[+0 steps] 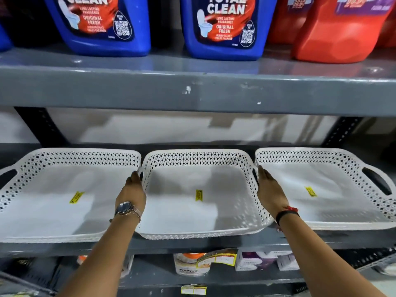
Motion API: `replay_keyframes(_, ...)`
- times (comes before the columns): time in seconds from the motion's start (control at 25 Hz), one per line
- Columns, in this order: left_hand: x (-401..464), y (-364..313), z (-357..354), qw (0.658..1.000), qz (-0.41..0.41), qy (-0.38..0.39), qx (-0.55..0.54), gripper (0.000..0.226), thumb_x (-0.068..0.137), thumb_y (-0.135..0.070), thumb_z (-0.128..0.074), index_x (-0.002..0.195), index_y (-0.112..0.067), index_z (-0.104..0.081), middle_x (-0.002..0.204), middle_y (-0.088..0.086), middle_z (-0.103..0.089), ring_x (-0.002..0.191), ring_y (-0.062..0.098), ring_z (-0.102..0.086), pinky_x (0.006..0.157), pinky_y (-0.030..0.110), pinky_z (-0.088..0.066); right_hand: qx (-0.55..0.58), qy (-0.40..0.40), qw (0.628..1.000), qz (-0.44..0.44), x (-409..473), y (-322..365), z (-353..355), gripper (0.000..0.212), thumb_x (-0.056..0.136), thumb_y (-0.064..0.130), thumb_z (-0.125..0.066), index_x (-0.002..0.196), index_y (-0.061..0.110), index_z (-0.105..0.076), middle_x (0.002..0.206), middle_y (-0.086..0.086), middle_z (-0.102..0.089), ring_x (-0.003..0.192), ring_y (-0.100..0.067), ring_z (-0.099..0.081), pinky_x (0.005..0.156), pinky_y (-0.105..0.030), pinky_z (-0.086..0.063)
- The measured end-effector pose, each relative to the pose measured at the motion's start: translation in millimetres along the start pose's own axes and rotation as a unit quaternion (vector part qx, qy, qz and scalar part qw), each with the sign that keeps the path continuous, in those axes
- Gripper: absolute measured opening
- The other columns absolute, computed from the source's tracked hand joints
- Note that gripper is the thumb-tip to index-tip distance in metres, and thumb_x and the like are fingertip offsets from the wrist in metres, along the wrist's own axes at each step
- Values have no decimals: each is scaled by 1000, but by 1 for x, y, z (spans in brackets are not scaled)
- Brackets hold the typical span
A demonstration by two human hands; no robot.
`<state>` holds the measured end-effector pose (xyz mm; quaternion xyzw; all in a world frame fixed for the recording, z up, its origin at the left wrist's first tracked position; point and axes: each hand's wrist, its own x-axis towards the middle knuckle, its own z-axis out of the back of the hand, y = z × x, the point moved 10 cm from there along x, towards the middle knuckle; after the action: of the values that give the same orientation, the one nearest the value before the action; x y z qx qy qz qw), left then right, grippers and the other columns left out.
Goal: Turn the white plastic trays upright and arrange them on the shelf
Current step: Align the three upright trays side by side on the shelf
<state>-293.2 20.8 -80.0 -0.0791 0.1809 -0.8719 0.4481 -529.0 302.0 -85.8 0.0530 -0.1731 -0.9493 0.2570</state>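
Scene: 3 white perforated trays sit upright, open side up, in a row on the grey shelf, below an upper shelf of blue jugs and red jugs
Trays: left tray, middle tray, right tray; each has a yellow sticker on its floor, e.g. the middle one
Spacing: rims of neighbouring trays touch or nearly touch; cannot tell which
Left hand: left hand lies flat against the outer left wall of the middle tray, fingers extended forward toward the handle slot, not curled under the rim; a wristwatch is on that wrist
Right hand: right hand mirrors it on the outer right wall, palm inward, fingers straight, a dark band at the wrist
Grip: both hands open and pressing the sides rather than closed on anything; thumbs hidden, so a pinch on the rim cannot be ruled out
Key relation: middle tray lies directly ahead, centred between the 2 hands; both equally near, 1 per side
Axis: handles sit on the left and right walls, so the handle-to-handle axis runs along the shelf front, straight from hand to hand
Overhang: front rim of the middle tray appears to project slightly past the shelf edge, more than its neighbours
Judgement: all 3 look righted; remaining work is likely squaring the middle tray, a straight push toward the back
Risk: uneven push could skew it into a neighbour's rim
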Motion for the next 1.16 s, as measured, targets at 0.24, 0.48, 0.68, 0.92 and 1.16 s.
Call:
replay_keyframes(0.24,14,-7,-2,999,34,14,-27,41,93,6,-32,134,5,-30,135,28,-45,117,46,-52,94,50,-44,1,-30,1000,2,9,2,4,65,84,-12,-31,146,4,-16,148,-18,-33,127,-36,-43,101,-39,-41)
replay_keyframes(0.48,41,-16,-9,999,4,45,19,61,94,6,-27,150,-6,-7,153,19,-25,132,41,-40,106,47,-38,-1,-31,1000,4,33,8,3,69,83,-13,-32,146,7,-14,149,-17,-32,125,-37,-45,96,-41,-44)
replay_keyframes(0.68,41,-15,-9,999,9,39,4,64,93,7,-25,151,-13,-6,155,14,-22,128,41,-44,102,49,-41,25,-46,999,-14,28,5,5,65,85,-11,-32,146,8,-19,149,-16,-33,129,-34,-42,99,-39,-42)
replay_keyframes(0.92,19,-3,-8,999,32,35,-24,63,93,6,-26,150,-13,-9,154,14,-24,132,40,-40,105,48,-38,52,-53,997,-12,8,2,7,58,89,-5,-30,145,9,-22,148,-15,-36,130,-33,-41,103,-38,-39)
replay_keyframes(1.16,0,0,-3,999,22,26,-8,59,94,2,-28,150,-9,-9,151,20,-28,131,42,-40,107,49,-37,71,-45,996,-20,-10,-1,10,55,92,-1,-30,145,12,-23,149,-10,-37,132,-29,-41,106,-35,-37)
